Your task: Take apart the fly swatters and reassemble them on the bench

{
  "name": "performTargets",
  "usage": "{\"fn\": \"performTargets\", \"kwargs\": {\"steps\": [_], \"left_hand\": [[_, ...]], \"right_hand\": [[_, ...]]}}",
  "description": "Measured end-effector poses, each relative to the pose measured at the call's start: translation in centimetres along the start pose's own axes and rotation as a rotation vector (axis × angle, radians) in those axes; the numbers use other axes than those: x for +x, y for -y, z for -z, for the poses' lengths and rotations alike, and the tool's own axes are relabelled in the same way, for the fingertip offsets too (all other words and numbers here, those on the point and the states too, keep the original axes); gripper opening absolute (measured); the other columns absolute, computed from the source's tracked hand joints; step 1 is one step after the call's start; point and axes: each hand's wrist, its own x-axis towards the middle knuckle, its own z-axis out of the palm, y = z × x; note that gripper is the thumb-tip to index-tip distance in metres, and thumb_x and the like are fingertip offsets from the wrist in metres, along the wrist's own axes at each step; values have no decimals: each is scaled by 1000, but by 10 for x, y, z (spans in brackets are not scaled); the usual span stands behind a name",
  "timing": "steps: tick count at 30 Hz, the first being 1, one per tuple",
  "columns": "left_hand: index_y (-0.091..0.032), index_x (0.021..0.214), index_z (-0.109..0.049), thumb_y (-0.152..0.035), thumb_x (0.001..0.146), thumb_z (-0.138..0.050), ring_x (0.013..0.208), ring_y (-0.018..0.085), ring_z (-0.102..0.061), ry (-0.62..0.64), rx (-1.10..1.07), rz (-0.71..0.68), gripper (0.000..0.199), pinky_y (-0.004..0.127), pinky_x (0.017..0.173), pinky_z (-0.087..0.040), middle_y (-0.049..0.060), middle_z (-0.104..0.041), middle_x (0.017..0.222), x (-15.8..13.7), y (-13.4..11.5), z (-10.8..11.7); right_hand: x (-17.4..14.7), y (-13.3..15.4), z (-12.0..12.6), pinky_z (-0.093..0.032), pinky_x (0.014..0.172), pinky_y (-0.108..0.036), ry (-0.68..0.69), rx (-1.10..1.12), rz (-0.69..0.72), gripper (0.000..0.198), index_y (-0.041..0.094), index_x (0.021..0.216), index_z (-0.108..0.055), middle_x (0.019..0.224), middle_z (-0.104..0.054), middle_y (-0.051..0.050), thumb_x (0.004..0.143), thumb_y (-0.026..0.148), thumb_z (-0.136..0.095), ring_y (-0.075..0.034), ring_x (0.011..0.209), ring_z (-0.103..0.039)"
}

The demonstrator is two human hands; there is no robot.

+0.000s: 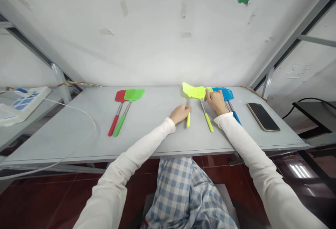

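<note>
My left hand [181, 113] is closed around the lower shaft of a yellow fly swatter [188, 121], whose head tilts up and overlaps its neighbour. Beside it, a second yellow fly swatter [209, 122] lies with its handle pointing toward me. My right hand [217, 102] is closed, its fingertips pinching the edge of the yellow heads; which swatter it grips is partly hidden. A bit more yellow shows under that hand. Just to its right lie several blue fly swatters [227, 94] with overlapping heads, their handles partly covered by my wrist.
Further left, a red fly swatter [113, 125] and a green fly swatter [120, 125] lie side by side on the grey table [149, 131]. A phone [263, 117] rests at the right. A white cable [86, 112] crosses the left end. The wall stands behind.
</note>
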Motion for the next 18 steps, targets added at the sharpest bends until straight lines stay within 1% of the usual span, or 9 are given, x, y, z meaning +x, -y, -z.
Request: {"fn": "performTargets", "kwargs": {"steps": [2,4,7,9,11,14,16,18], "left_hand": [[-21,81,-67,-47,92,-35,77,22,-67,-59,156,-26,42,32,71,-46,5,-71,76,0,-11,-11],[-21,81,-68,-46,92,-34,88,25,-67,-118,311,-56,44,35,77,-45,9,-72,85,1,-21,-21],[-17,88,-70,-42,93,-33,92,28,-68,-175,486,-98,45,37,78,-46,13,-72,92,3,-28,-32],[-15,92,-70,-40,94,-31,93,27,-68,-193,548,-109,46,37,78,-46,15,-72,94,5,-28,-36],[-14,95,-70,-38,95,-31,94,26,-67,-198,577,-100,46,36,79,-46,16,-71,96,10,-27,-37],[-13,98,-69,-36,95,-32,96,25,-67,-181,587,-105,43,35,80,-45,16,-71,98,18,-26,-35],[-13,95,-68,-39,96,-32,97,26,-66,-148,589,-157,44,35,82,-44,16,-70,97,22,-27,-32],[-14,91,-68,-45,96,-32,97,27,-66,-102,598,-225,48,36,83,-44,16,-70,96,23,-26,-27]], "right_hand": [[1,-1,0,-32,91,-43,68,-28,40,61,19,59,-62,71,-69,-12,100,34,-20,-23,74,-63],[0,0,0,-35,86,-38,130,-44,96,55,18,68,-65,78,-71,-11,100,34,-23,-23,78,-64],[-2,1,-3,-36,73,-32,239,-59,173,38,18,87,-65,88,-72,-11,98,35,-32,-22,81,-64],[-3,1,-7,-36,69,-30,298,-77,202,29,17,98,-62,93,-71,-12,96,31,-38,-22,85,-64],[-5,-1,-10,-36,69,-29,331,-104,192,23,16,104,-60,95,-71,-13,94,25,-41,-22,86,-64],[-6,-5,-12,-35,65,-29,365,-113,131,24,15,110,-56,91,-71,-12,88,19,-46,-23,81,-64],[-7,-8,-12,-34,61,-28,382,-81,92,26,16,110,-54,89,-71,-11,85,18,-49,-23,79,-64],[-7,-9,-10,-33,59,-28,379,-66,64,29,16,111,-53,89,-70,-11,82,18,-51,-23,78,-63]]}}
